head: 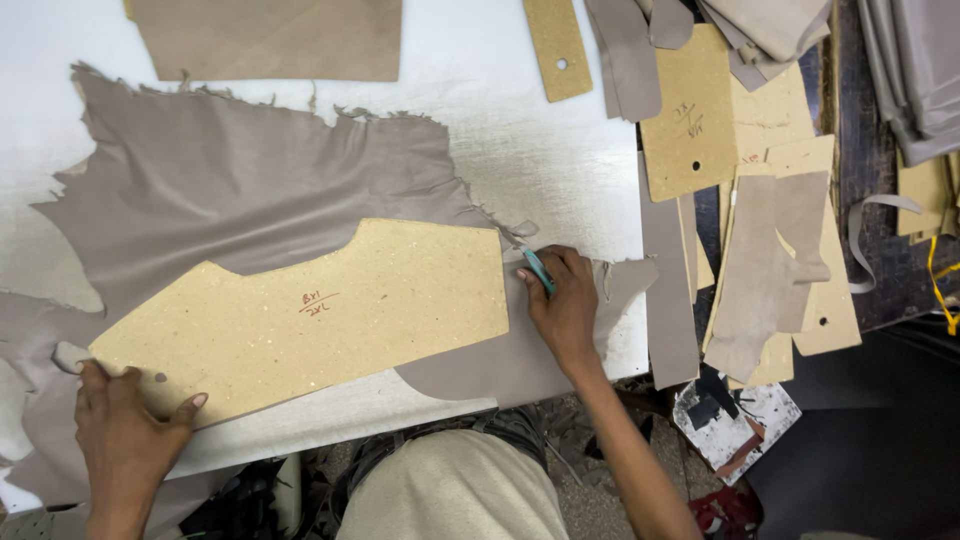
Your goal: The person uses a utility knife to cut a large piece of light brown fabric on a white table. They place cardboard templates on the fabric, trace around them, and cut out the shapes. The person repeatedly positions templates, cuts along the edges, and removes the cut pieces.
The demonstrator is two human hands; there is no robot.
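Note:
A large tan cardboard pattern (330, 305) lies on a sheet of grey-brown leather (250, 190) spread over the white table (540, 150). My left hand (125, 430) presses down on the pattern's lower left corner. My right hand (562, 300) grips a small teal-handled cutting tool (538, 268) at the pattern's upper right corner, its tip against the leather along the pattern's right edge. The leather's upper edge is ragged.
Several other cardboard patterns (695, 115) and cut leather pieces (765, 270) lie stacked at the table's right side. A brown leather piece (270, 38) sits at the top. Folded grey material (920, 70) is at the far right. My knee (455, 490) is below the table edge.

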